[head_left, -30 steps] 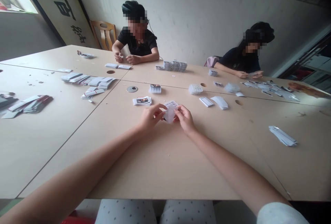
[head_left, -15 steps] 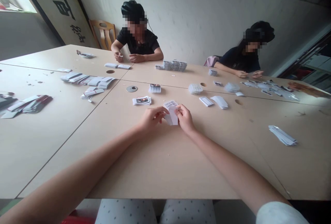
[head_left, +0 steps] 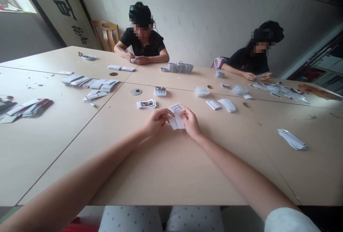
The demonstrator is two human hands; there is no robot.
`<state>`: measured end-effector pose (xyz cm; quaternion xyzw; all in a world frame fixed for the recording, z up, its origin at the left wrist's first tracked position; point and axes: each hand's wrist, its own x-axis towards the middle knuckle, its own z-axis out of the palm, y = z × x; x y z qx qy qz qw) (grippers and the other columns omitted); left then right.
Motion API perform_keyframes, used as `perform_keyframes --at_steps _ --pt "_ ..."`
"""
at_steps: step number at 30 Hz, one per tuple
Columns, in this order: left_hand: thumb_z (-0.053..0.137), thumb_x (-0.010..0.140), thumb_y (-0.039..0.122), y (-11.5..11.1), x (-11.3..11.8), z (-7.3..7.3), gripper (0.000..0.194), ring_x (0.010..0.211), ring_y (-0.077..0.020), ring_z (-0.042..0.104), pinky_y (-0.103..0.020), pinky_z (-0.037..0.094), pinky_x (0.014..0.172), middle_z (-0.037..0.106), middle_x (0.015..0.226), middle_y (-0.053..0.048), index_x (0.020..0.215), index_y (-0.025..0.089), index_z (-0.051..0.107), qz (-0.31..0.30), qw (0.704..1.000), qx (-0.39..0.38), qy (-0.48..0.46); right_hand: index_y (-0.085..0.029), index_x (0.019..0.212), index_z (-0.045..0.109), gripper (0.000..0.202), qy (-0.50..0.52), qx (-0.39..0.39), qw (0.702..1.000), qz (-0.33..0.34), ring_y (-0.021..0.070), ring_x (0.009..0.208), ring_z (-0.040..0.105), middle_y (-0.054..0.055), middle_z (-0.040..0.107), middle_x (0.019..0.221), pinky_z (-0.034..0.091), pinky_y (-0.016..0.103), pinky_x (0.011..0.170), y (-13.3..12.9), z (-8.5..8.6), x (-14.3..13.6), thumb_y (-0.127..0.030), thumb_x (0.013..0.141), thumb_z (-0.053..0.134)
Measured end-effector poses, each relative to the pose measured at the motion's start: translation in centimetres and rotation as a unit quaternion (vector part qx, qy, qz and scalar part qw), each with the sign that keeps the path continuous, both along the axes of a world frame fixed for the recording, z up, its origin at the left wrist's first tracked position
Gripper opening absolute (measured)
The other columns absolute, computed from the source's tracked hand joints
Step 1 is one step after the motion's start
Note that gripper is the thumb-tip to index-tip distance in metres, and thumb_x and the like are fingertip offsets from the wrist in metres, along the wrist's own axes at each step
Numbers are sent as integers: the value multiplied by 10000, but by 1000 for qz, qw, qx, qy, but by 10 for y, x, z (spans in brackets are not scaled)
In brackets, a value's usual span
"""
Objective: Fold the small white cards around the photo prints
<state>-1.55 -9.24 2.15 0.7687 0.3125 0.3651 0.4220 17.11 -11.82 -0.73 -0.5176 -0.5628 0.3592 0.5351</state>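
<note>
Between my two hands, near the middle of the table, is a white printed paper piece (head_left: 177, 118) with flaps spread at its lower end. My right hand (head_left: 190, 122) pinches its right edge between thumb and fingers. My left hand (head_left: 158, 120) has its curled fingers closed on the left edge. Just beyond my left hand lies a stack of white cards (head_left: 146, 104) with a dark picture on top. Behind that stack is a clear plastic case (head_left: 160, 91) with a dark printed top.
Two people in dark tops sit across the table (head_left: 150, 174). Paper stacks (head_left: 89, 83) lie left; clear plastic pieces (head_left: 202, 91), white cards (head_left: 227, 105) and a strip pile (head_left: 292, 139) lie right. Stacked small packs (head_left: 180, 67) stand at the far side.
The paper's lower flaps have spread apart, with the left flap now opened outward. The hands have barely moved. Across the table, one person's hands have come together around a small white item.
</note>
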Motion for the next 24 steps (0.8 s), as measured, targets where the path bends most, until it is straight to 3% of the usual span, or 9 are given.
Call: perform_keyframes --at_steps 5,16,24 --pt "470 897 296 3 -3 2 217 502 -72 450 -209 380 491 597 715 -22 925 164 641 2 1000 -9 -20 -237 816 521 178 16 4 1000 -11 143 590 519 -11 594 687 393 233 522 1 -3 1 -414 840 527" --pt "552 870 351 5 -2 -2 242 656 -125 624 -267 532 627 651 785 -36 1014 163 606 8 996 -63 -61 -231 831 548 248 122 -37 992 18 127 531 529 -28 572 657 454 229 466 -3 2 -1 -459 767 622" --pt "560 849 280 0 -2 4 178 677 -141 661 -269 547 633 694 837 -64 957 159 632 68 998 14 -6 -220 772 558 211 106 -22 994 17 136 540 594 -13 616 680 494 246 492 -6 5 -1 -419 767 628"
